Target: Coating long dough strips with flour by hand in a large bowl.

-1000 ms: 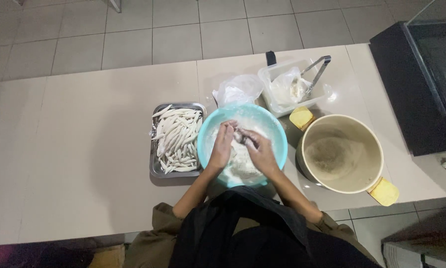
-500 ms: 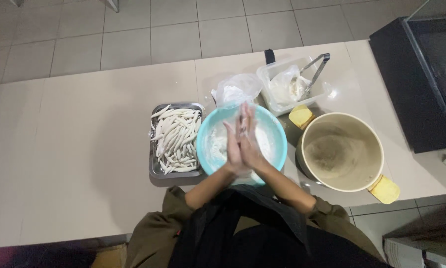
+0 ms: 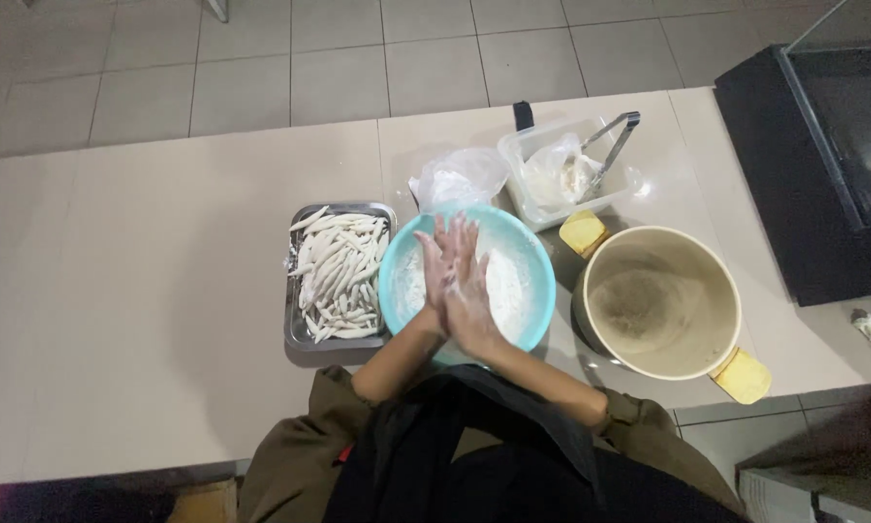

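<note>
tray [image 3: 296, 334] left of bowl [image 3: 528, 247] | pot [image 3: 663, 302] right | tub [image 3: 523, 155] behind

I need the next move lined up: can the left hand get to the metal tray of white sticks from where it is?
Probably yes. The left hand is pressed palm to palm with the right hand above the blue bowl, holding nothing. The tray sits right beside the bowl on that side, uncovered.

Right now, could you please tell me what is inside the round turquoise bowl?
The round turquoise bowl holds white flour; the floury left hand and right hand, pressed together, cover its middle.
</note>
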